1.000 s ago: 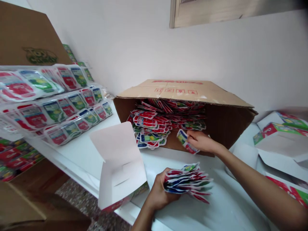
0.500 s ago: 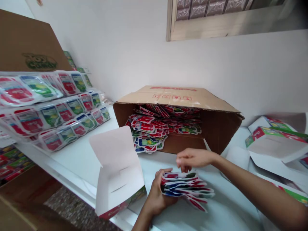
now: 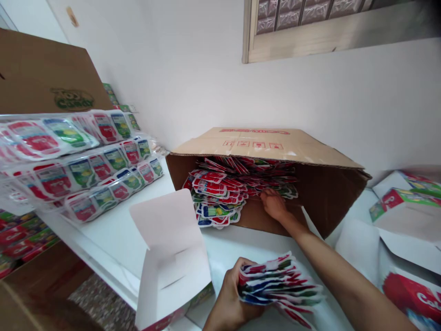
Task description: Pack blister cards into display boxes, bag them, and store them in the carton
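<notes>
My left hand [image 3: 234, 294] is closed around a fanned bundle of red, green and blue packets [image 3: 275, 282], held upright on edge above the white table. Inside the mouth of a cardboard carton [image 3: 320, 188], my right hand [image 3: 273, 203] reaches with its fingers stretched out to the loose packets [image 3: 215, 184] piled there. Its fingertips are at the lower right of the pile, partly hidden among the packets. An unfolded small white-lined box [image 3: 179, 262] stands with its lid raised, left of my left hand.
Clear plastic strips of packets [image 3: 93, 170] lie stacked on the left by a big carton flap [image 3: 44, 73]. More small printed boxes [image 3: 406, 207] lie at the right. The table edge [image 3: 113, 280] runs along the lower left, with stacked goods [image 3: 24, 234] below.
My right hand has moved from above the held bundle forward into the carton, to the packet pile. My left hand still holds its bundle, now slightly lower and further right in view.
</notes>
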### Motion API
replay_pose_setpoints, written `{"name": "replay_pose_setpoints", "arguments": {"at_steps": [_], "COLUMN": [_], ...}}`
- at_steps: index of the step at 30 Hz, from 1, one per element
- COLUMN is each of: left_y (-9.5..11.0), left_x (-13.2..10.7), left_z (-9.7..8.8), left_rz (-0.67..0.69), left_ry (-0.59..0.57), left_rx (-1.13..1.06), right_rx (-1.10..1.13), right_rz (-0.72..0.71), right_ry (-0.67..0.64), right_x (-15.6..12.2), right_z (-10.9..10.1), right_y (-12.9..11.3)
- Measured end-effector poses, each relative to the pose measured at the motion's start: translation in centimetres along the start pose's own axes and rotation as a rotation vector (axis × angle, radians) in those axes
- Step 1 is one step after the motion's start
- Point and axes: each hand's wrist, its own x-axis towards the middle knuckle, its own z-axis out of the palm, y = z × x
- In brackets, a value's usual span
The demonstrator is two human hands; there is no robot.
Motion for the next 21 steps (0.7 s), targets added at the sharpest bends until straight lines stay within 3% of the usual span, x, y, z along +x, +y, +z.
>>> {"name": "replay_pose_setpoints", "arguments": {"at_steps": [6,11,14,18,21], "left_y": [-0.6,-0.3,-0.3,-0.8,-0.8], "left_x": [0.3,0.4,0.2,-0.1,-0.1], "left_z": [0.0,0.0,-0.1,0.0,0.1], "left_rz": [-0.015,0.173,0.177,0.171,0.096], "left_ry": [-0.038,0.142,0.124,0.086,0.017], "left_rx": [-0.031,0.261,0.267,0.158,0.014], "right_rx": [0.303,1.052,1.301,1.301,0.911], "right_rz": [0.008,0.054,0.093,0.014,-0.038], "right_ry": [-0.011,-0.207,-0.344,-0.414,-0.352], "right_x": [-8.1,-15.1,-17.1,-16.3,-13.0], "right_z": [-2.3,-3.9,-3.9,-3.4,-2.9], "right_y": [1.0,-1.0,-1.7,-1.2,-0.3]}}
